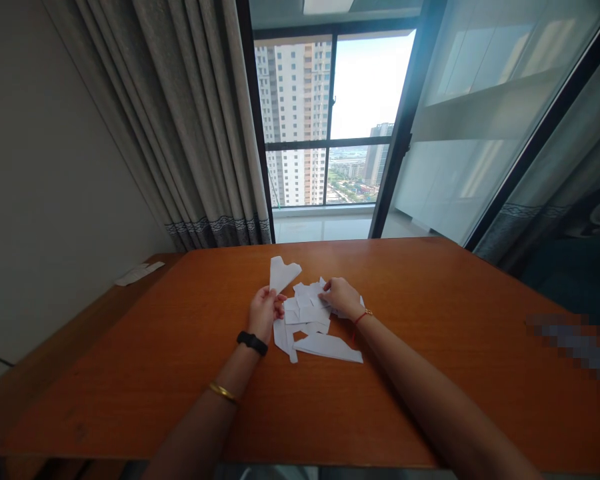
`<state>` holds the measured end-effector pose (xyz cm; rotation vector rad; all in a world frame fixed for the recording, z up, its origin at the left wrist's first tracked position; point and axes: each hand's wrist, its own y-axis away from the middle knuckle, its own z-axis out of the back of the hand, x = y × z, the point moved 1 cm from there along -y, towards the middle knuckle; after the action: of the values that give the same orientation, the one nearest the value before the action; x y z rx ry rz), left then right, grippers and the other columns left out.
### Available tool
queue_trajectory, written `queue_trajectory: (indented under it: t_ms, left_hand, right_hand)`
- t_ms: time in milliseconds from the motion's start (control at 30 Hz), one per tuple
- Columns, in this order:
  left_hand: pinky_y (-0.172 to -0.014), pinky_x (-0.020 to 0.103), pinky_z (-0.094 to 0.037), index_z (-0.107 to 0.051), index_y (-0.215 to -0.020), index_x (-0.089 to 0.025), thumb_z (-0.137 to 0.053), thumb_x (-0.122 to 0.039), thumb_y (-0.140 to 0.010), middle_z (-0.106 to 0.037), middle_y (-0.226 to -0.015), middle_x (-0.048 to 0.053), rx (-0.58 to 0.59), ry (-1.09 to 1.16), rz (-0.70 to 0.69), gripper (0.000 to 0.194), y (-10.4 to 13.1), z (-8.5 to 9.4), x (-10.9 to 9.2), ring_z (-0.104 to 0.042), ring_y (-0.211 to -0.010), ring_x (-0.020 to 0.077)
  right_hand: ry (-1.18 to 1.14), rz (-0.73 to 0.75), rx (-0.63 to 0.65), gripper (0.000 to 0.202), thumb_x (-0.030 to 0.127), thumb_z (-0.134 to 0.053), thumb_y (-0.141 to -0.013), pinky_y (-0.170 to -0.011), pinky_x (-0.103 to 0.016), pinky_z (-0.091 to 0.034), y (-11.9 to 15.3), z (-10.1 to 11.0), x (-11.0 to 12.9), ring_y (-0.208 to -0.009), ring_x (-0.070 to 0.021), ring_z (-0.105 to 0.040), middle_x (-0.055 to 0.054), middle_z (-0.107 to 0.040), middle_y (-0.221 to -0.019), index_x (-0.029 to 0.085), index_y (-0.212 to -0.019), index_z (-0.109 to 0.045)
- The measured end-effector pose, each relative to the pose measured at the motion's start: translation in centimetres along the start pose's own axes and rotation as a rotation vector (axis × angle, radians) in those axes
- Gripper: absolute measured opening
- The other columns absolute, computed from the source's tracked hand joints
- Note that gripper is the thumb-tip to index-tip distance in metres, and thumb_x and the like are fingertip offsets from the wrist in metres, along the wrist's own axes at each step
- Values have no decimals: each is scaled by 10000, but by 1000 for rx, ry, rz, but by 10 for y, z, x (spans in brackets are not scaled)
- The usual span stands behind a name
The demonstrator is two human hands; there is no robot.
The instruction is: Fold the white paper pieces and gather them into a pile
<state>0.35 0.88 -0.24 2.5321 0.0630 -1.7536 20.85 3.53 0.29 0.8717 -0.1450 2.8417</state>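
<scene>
My left hand (264, 311) pinches a torn piece of white paper (282, 273), which stands up above the thumb. Just right of it lies a loose pile of white paper scraps (307, 310), some overlapping. My right hand (343, 297) rests on the right part of this pile, its fingers bent down onto the scraps; whether they grip one is hidden. A long paper strip (330, 347) lies nearest me, in front of the pile. Another narrow scrap (284, 341) lies below my left hand.
The brown wooden table (180, 373) stretches out on all sides of the paper. A white paper (140, 273) lies on a lower ledge at the left. Beyond the table are a grey curtain (195, 133) and a sliding glass door (405, 133).
</scene>
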Motion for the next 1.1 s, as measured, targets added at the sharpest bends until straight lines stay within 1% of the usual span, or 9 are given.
queue_trajectory:
  t_ms: [133,233,367,433,567,600,767,967,1100]
  left_hand:
    - [-377,159,-375,-441,-891,-183,-594,-315,-797,-633,-681,-14,-4,17,10,223,0,0,1,-494,-399,57]
    - [-421,169,-427,-435,-916,-191,-583,-294,-819,-655,-721,2,-25,64,51,205,1,-1,2,-532,-434,64]
    - [-507,191,-493,-427,-936,-201,-585,-280,-839,-683,-831,37,-51,132,104,201,5,-5,2,-607,-532,79]
    - [-541,200,-512,-428,-950,-202,-595,-291,-838,-684,-864,45,-40,148,104,220,7,-8,1,-624,-567,83]
    - [-515,207,-517,-443,-988,-202,-648,-365,-794,-658,-810,13,68,107,43,326,12,-13,1,-618,-547,91]
    - [-501,215,-518,-444,-1006,-204,-656,-386,-782,-647,-790,3,112,93,27,359,14,-14,1,-611,-529,94]
    - [-478,240,-527,-438,-1057,-198,-681,-469,-735,-637,-787,1,251,35,10,486,17,-18,3,-598,-495,101]
    - [-512,229,-536,-476,-1054,-167,-698,-471,-726,-676,-912,84,317,-33,33,500,19,-20,0,-652,-573,126]
    - [-542,236,-547,-492,-1073,-155,-702,-442,-730,-678,-918,89,339,-66,23,494,18,-20,-1,-666,-610,138]
  right_hand:
    - [-198,-13,12,100,224,-683,-617,-563,-265,-406,-10,11,-6,-705,-205,-611,-57,-650,-731,176,-676,-617]
    - [-391,-4,17,118,187,-667,-606,-468,-235,-378,-15,29,-3,-552,-155,-563,-10,-595,-592,176,-660,-562]
    - [-623,25,-16,91,192,-594,-671,-404,-213,-362,-9,56,14,-467,-123,-532,24,-543,-530,182,-719,-518]
    - [-745,49,-9,101,218,-575,-698,-393,-206,-370,2,61,28,-456,-117,-537,29,-544,-534,185,-768,-510]
    - [-1041,144,267,187,238,-606,-699,-430,-212,-457,25,43,57,-510,-130,-609,-6,-627,-638,181,-848,-509]
    - [-1057,144,295,206,224,-617,-688,-424,-214,-465,29,35,62,-524,-141,-628,-10,-636,-659,184,-852,-498]
    - [-1007,38,165,252,169,-631,-675,-351,-195,-428,27,11,61,-480,-166,-638,43,-569,-528,215,-768,-402]
    - [-1163,-14,205,298,185,-663,-700,-389,-226,-488,26,13,57,-451,-156,-627,49,-567,-512,229,-731,-369]
    - [-1224,-28,228,302,181,-673,-712,-422,-252,-513,28,12,58,-447,-160,-621,36,-585,-507,229,-737,-376]
